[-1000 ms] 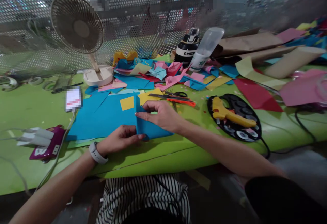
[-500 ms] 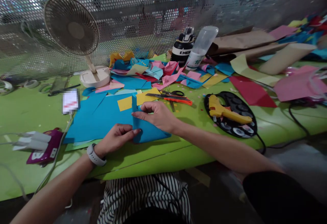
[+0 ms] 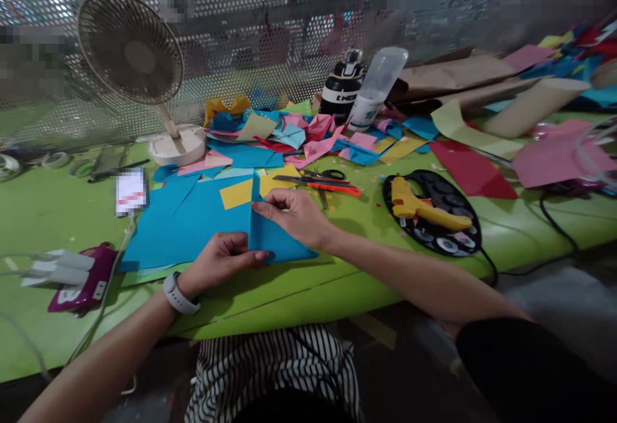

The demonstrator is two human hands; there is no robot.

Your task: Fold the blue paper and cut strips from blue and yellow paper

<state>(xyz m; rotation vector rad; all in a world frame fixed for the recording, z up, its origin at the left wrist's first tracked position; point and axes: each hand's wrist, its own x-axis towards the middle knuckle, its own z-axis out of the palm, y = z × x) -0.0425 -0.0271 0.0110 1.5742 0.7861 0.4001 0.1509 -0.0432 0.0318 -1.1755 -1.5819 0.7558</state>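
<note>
A sheet of blue paper (image 3: 279, 238) is partly folded up along a crease near the table's front. My left hand (image 3: 226, 259) grips its near edge, thumb on top and fingers curled below. Higher up the raised fold, my right hand (image 3: 299, 217) pinches the paper between thumb and forefinger. Larger blue paper (image 3: 193, 224) lies flat under and to the left of the hands. Just beyond the fold are a small yellow paper piece (image 3: 236, 195) and another yellow piece (image 3: 279, 180).
Scissors (image 3: 332, 174) and an orange cutter knife (image 3: 332, 185) lie past my right hand. A yellow glue gun (image 3: 429, 209) rests on a black palette (image 3: 448, 243). A fan (image 3: 178, 146), paper scraps, bottles and a purple power strip (image 3: 81, 285) stand around.
My right thumb and the raised fold have shifted slightly, the folded part lying a little further over to the right. My left hand stays at the near edge. The view has moved slightly.
</note>
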